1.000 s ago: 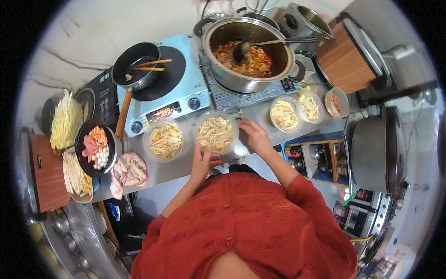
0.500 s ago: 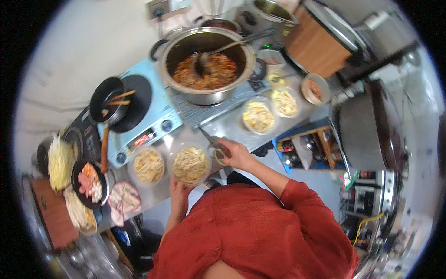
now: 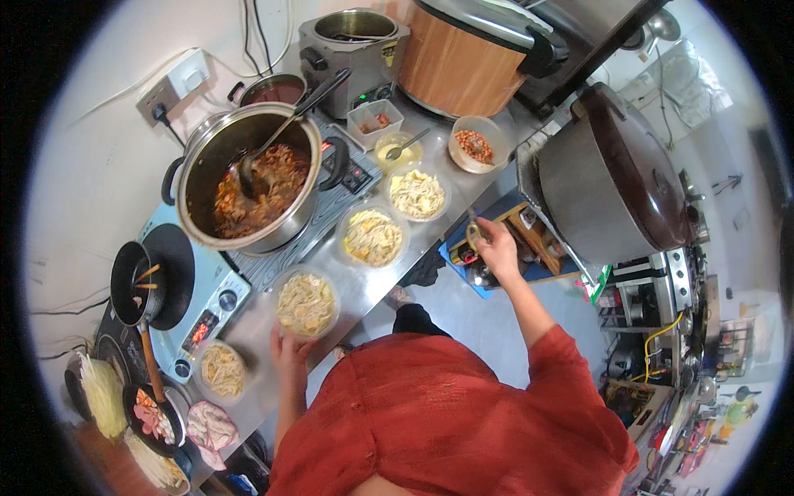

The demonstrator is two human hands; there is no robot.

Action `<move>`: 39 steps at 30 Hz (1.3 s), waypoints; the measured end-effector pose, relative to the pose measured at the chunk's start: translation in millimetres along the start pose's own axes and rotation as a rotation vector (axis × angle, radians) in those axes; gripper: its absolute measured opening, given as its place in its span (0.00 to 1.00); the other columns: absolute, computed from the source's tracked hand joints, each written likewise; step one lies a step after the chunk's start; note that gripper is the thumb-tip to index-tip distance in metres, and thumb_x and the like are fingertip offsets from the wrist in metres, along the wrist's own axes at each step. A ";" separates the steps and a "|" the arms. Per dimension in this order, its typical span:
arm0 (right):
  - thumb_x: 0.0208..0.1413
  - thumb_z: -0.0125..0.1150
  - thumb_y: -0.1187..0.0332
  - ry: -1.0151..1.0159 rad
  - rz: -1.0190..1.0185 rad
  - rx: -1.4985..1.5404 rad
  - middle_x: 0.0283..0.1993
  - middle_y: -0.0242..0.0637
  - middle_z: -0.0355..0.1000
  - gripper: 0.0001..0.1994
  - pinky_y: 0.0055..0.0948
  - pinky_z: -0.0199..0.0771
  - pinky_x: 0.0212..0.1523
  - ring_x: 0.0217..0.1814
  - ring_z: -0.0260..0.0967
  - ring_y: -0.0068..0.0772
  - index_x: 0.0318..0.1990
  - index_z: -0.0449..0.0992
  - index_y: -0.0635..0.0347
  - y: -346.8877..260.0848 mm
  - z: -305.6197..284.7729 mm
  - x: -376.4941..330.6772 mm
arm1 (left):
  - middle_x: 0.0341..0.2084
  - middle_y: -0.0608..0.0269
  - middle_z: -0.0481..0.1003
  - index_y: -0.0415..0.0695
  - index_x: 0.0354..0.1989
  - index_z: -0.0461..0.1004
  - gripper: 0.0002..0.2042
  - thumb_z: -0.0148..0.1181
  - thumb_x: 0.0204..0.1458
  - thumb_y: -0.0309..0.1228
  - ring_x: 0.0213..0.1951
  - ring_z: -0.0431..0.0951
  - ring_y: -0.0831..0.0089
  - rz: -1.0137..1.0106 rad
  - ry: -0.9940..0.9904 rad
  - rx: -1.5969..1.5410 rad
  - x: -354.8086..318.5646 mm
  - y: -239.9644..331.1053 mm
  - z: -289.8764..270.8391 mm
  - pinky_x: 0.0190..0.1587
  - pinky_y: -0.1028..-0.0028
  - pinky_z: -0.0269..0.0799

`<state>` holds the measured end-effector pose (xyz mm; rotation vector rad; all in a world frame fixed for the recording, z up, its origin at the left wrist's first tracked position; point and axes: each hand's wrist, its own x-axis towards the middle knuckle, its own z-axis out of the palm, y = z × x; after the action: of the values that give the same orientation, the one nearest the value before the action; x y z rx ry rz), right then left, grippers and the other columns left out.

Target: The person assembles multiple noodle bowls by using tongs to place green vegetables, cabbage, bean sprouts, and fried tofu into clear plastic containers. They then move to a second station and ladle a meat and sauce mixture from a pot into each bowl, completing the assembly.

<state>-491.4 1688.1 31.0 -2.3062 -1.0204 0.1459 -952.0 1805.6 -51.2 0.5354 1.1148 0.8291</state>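
My left hand (image 3: 289,354) grips the near side of a clear round plastic bowl (image 3: 336,302) filled with pale strands of food. The bowl sits near the front edge of the steel counter. Out past that edge, my right hand (image 3: 498,250) is closed around a pair of scissors (image 3: 474,233); a yellowish handle loop shows, and the blades are hard to make out. A similar filled bowl (image 3: 241,374) stands left of my left hand. Two more, a middle bowl (image 3: 345,248) and a farther bowl (image 3: 447,194), stand to the right along the counter.
A big steel pot (image 3: 186,190) of reddish stew holds a ladle (image 3: 289,120). A small pan (image 3: 124,289) rests on a blue induction cooker (image 3: 227,285). Nuts fill a tub (image 3: 503,153). A large lidded pot (image 3: 579,194) stands right; a cloth (image 3: 211,426) lies at lower left.
The view has turned, so the counter's things sit farther left. My right hand has moved right with the scissors, away from the bowl. My left hand remains at the same bowl.
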 end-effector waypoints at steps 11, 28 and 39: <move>0.51 0.65 0.75 0.113 -0.380 0.114 0.40 0.41 0.77 0.21 0.43 0.74 0.49 0.44 0.74 0.49 0.55 0.80 0.54 46.4 59.4 139.5 | 0.66 0.54 0.63 0.48 0.71 0.56 0.29 0.53 0.67 0.47 0.63 0.70 0.51 0.131 0.236 -0.015 -3.6 -21.7 16.8 0.51 0.58 0.77; 0.60 0.61 0.75 -0.273 -0.441 0.449 0.41 0.45 0.80 0.09 0.31 0.77 0.38 0.38 0.79 0.42 0.47 0.81 0.61 -42.2 15.1 174.7 | 0.62 0.54 0.69 0.45 0.68 0.63 0.25 0.49 0.69 0.46 0.59 0.75 0.57 0.270 0.328 -0.089 -18.8 -22.7 63.0 0.53 0.55 0.78; 0.59 0.62 0.74 0.113 -0.942 0.370 0.37 0.36 0.81 0.08 0.29 0.77 0.35 0.33 0.78 0.31 0.45 0.82 0.58 -195.4 29.4 252.1 | 0.48 0.52 0.73 0.44 0.68 0.64 0.28 0.52 0.67 0.49 0.43 0.80 0.57 0.240 0.555 -0.023 -61.3 -15.9 31.8 0.42 0.62 0.80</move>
<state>-449.6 1981.2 153.2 -1.3154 -1.7254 -0.1661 -929.9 1747.8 -16.8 0.4338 1.5625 1.2444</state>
